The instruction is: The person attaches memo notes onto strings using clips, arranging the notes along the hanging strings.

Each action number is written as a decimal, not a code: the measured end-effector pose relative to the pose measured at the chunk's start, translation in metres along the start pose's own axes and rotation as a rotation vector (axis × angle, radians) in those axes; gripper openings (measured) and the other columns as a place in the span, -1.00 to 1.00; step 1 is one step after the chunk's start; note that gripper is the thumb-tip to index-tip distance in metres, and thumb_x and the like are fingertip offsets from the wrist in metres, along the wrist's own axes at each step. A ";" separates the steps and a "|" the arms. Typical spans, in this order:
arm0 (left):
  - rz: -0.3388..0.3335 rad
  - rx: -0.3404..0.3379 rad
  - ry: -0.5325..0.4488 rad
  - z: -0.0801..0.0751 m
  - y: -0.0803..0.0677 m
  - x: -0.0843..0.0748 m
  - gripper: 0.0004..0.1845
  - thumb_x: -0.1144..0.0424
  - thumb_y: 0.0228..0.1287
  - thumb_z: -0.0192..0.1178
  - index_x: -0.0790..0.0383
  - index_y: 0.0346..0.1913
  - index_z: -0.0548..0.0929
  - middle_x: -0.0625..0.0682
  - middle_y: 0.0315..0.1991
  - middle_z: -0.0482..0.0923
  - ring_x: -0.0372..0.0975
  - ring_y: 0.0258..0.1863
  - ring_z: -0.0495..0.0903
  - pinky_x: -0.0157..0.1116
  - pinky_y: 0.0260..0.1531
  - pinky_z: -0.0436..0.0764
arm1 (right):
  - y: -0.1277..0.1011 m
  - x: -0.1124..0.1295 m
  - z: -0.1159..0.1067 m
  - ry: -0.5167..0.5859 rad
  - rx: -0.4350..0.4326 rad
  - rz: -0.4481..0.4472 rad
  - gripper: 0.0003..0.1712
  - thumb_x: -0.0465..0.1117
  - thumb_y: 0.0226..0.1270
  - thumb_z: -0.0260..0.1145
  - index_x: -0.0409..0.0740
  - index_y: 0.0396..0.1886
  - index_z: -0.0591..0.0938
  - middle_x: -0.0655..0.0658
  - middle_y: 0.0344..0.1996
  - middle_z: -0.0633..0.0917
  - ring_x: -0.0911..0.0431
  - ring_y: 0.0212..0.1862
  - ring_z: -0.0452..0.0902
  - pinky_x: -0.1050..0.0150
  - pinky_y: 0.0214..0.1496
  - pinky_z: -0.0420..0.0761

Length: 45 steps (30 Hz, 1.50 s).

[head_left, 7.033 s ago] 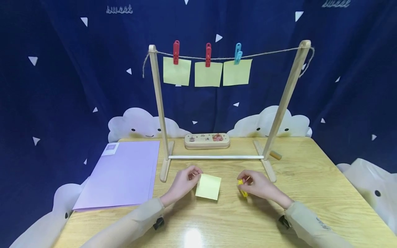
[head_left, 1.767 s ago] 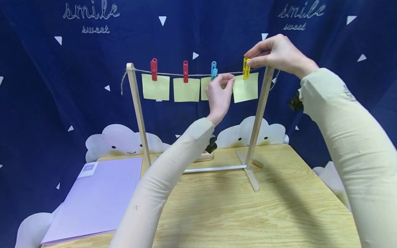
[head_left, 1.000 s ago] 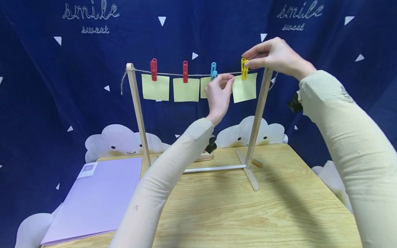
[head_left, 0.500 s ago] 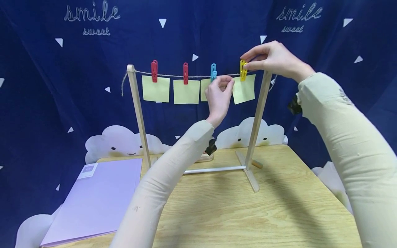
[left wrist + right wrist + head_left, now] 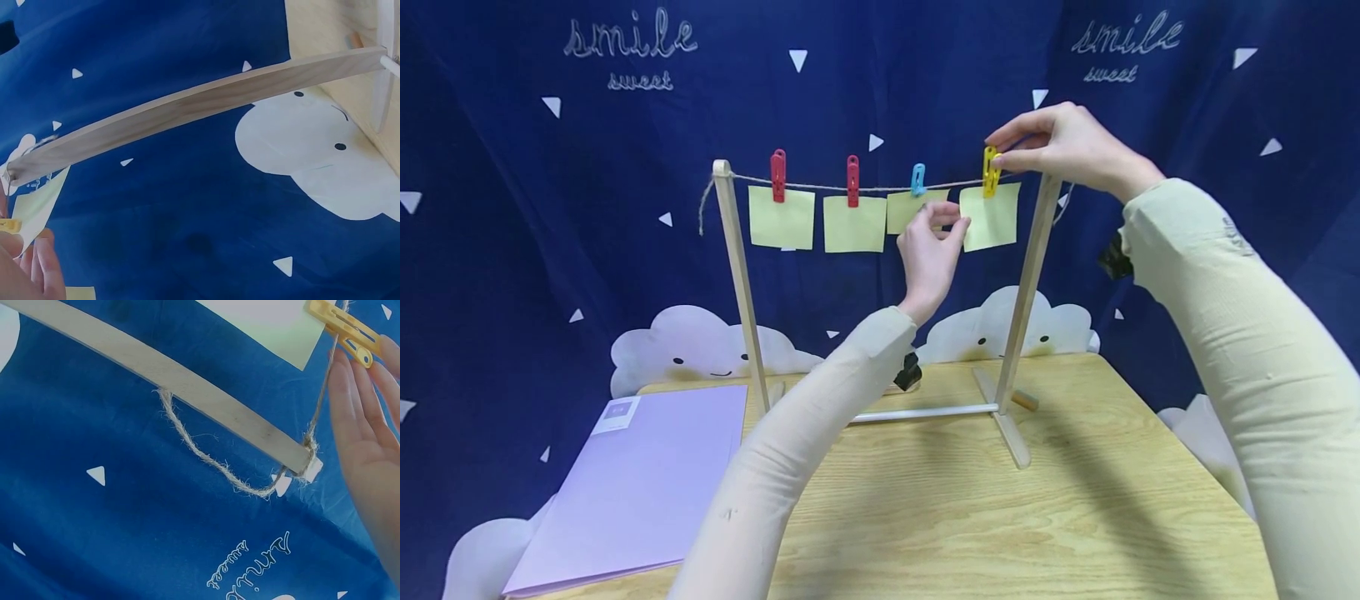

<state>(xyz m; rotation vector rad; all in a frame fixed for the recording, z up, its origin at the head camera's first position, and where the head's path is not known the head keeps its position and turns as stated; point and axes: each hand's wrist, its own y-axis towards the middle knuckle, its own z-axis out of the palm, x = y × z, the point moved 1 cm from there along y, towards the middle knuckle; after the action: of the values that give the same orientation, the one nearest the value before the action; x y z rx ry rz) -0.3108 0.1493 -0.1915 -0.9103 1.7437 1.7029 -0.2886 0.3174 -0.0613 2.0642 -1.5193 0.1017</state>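
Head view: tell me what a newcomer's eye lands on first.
A twine line strung across a wooden stand carries four yellow notes, pegged red, red, blue and yellow. At its right end the right hand pinches the yellow peg over the last note; the left hand hovers beside that note's left edge.

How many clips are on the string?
4: a red clip by the left post, a second red clip, a blue clip, and a yellow clip pinched by the right hand.
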 end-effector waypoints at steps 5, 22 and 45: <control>0.010 -0.002 -0.009 0.001 -0.005 0.006 -0.79 0.26 0.30 0.32 0.28 -0.07 0.66 0.11 -0.14 0.77 -0.12 -0.28 0.76 -0.49 -0.31 0.65 | 0.000 0.000 0.000 -0.002 0.000 -0.008 -0.49 0.09 0.37 0.31 -0.05 0.21 0.63 -0.14 0.12 0.66 0.31 -0.12 0.58 0.26 0.25 0.61; -0.008 0.007 -0.036 0.003 -0.018 0.024 -0.79 0.29 0.30 0.31 0.35 -0.08 0.66 0.18 -0.18 0.77 -0.09 -0.38 0.80 -0.43 -0.34 0.71 | -0.002 -0.002 -0.003 -0.009 -0.016 -0.013 -0.47 0.11 0.36 0.31 -0.06 0.21 0.62 -0.18 0.18 0.63 0.25 -0.08 0.53 0.53 0.07 0.57; -0.025 0.002 -0.033 0.003 -0.020 0.032 -0.85 0.25 0.37 0.24 0.29 -0.17 0.69 0.12 -0.25 0.79 -0.16 -0.44 0.78 -0.47 -0.42 0.66 | -0.012 -0.008 -0.012 0.059 -0.040 0.001 -0.45 0.08 0.34 0.34 -0.05 0.24 0.60 -0.10 0.21 0.63 0.45 -0.11 0.58 0.22 0.37 0.51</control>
<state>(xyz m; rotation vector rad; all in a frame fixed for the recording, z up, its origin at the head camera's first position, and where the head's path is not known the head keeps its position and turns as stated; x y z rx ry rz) -0.3156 0.1501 -0.2295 -0.8949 1.7055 1.6907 -0.2781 0.3324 -0.0594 2.0110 -1.4756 0.1307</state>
